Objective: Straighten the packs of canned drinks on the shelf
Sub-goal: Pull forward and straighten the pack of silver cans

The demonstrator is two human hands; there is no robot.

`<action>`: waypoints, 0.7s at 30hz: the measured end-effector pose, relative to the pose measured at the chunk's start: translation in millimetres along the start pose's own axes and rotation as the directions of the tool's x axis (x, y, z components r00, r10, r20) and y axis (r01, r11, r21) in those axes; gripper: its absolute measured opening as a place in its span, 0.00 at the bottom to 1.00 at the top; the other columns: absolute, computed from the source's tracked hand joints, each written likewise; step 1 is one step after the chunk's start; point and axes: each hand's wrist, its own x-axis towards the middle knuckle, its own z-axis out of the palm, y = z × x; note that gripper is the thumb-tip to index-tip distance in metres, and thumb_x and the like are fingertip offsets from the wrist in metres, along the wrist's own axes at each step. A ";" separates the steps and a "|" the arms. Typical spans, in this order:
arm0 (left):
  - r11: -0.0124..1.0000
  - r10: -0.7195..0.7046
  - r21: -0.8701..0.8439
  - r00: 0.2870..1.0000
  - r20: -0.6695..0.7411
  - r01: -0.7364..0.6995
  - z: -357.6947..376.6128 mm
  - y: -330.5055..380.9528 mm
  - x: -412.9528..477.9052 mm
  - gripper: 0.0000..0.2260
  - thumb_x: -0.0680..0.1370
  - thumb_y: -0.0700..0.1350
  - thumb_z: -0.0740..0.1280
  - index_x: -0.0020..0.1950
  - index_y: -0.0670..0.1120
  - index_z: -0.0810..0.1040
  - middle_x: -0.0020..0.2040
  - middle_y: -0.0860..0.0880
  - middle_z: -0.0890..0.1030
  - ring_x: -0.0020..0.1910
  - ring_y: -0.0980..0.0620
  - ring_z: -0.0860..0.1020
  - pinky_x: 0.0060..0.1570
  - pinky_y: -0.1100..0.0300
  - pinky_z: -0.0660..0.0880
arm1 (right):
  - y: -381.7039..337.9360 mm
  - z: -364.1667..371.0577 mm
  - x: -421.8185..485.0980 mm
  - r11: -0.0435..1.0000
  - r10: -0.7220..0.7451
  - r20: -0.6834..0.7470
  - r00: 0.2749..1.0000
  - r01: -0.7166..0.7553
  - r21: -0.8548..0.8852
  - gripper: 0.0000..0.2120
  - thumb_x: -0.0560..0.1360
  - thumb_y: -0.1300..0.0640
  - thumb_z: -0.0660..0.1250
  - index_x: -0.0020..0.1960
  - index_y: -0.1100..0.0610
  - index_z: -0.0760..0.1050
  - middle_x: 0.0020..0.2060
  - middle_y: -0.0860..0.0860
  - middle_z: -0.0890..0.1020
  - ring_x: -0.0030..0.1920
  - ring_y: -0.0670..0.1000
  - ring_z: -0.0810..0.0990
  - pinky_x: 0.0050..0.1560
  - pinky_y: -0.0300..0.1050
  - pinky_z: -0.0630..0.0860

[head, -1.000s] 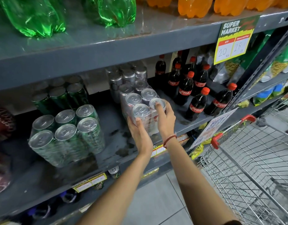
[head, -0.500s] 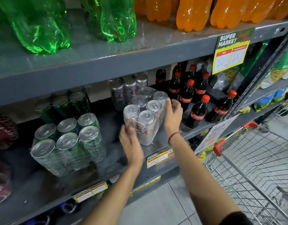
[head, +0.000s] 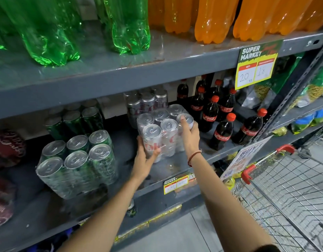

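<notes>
Silver can pack (head: 162,131), lower front hidden by both hands.

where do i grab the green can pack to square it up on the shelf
Take the green can pack by its two short side walls, low on the shrink wrap, coming from the aisle. It stands upright but turned askew, and a flat palm on each side lets you twist it, as both hands do on the silver can pack.
</notes>
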 end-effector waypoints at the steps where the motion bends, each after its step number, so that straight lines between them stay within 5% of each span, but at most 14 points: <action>1: 1.000 0.019 0.023 1.000 0.023 -0.019 -5.3 -1.4 4.0 0.41 0.74 0.55 0.67 0.78 0.47 0.45 0.77 0.48 0.62 0.74 0.52 0.62 0.72 0.61 0.59 | 2.7 -3.2 -2.3 1.000 -0.002 0.020 1.000 0.002 0.011 0.28 0.73 0.40 0.65 0.63 0.59 0.71 0.55 0.52 0.78 0.58 0.51 0.76 0.61 0.45 0.70; 5: 0.987 0.012 0.160 1.000 0.013 -0.014 -8.5 -11.1 1.8 0.39 0.75 0.53 0.68 0.78 0.48 0.47 0.74 0.45 0.67 0.72 0.48 0.67 0.70 0.55 0.64 | 23.0 -33.1 5.5 0.996 0.031 0.224 0.974 -0.050 0.080 0.33 0.67 0.40 0.69 0.67 0.54 0.68 0.65 0.53 0.75 0.65 0.51 0.74 0.69 0.51 0.69; 10: 0.945 -0.011 0.326 0.996 -0.089 0.040 7.6 -23.5 -15.0 0.40 0.73 0.51 0.70 0.78 0.47 0.50 0.67 0.40 0.75 0.64 0.40 0.74 0.62 0.49 0.72 | 53.5 -60.8 13.8 0.977 0.058 0.580 0.813 0.074 -0.201 0.41 0.65 0.61 0.77 0.71 0.51 0.60 0.65 0.48 0.74 0.65 0.45 0.74 0.67 0.44 0.70; 14: 0.938 0.000 0.345 0.995 -0.105 0.036 11.2 -26.6 -17.2 0.40 0.73 0.48 0.71 0.77 0.47 0.50 0.67 0.39 0.75 0.65 0.39 0.73 0.63 0.47 0.71 | 63.2 -64.2 12.7 0.941 0.053 0.544 0.837 0.140 -0.307 0.43 0.67 0.69 0.74 0.75 0.57 0.55 0.68 0.50 0.70 0.69 0.50 0.68 0.72 0.51 0.64; 21: 0.930 0.027 0.368 0.995 -0.091 0.008 19.0 -35.5 -55.6 0.42 0.72 0.54 0.71 0.78 0.51 0.48 0.65 0.42 0.77 0.58 0.38 0.77 0.56 0.45 0.76 | 71.7 -82.8 -11.0 0.930 0.013 0.491 0.871 0.170 -0.326 0.41 0.69 0.69 0.72 0.75 0.55 0.55 0.66 0.47 0.69 0.69 0.48 0.68 0.69 0.40 0.64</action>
